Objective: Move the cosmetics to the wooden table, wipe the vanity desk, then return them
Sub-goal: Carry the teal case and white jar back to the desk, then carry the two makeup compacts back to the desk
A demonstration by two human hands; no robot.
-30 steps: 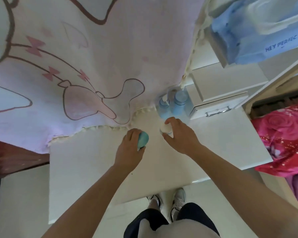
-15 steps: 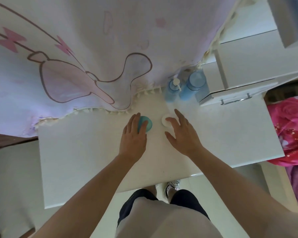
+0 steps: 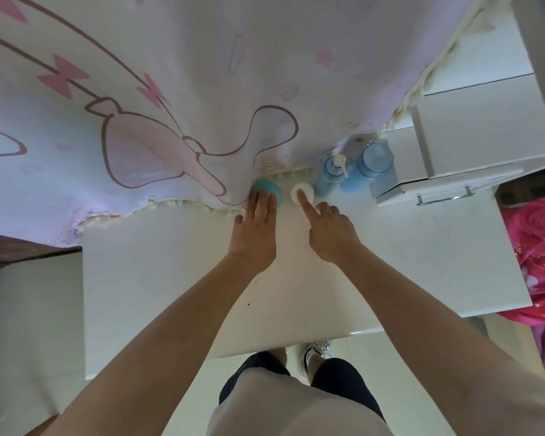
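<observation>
A round teal jar (image 3: 265, 187) stands at the back of the white vanity desk (image 3: 158, 278), right at the hem of a hanging pink cloth. My left hand (image 3: 255, 228) lies flat with straight fingers touching its lid. Beside it a small white jar (image 3: 306, 191) has the straight forefinger of my right hand (image 3: 329, 231) pressed on its top, the other fingers curled. A blue pump bottle (image 3: 329, 174) and a blue capped bottle (image 3: 367, 168) stand just right of the jars.
The pink cartoon cloth (image 3: 170, 105) hangs over the desk's back half. A white drawer unit (image 3: 447, 171) sits at the desk's right back. A dark wooden surface (image 3: 19, 250) lies to the left, a pink floral blanket (image 3: 538, 262) to the right.
Both jars were set down and slid back toward the cloth and bottles. My hands let go of them and now only touch their lids. The camera moved closer.
</observation>
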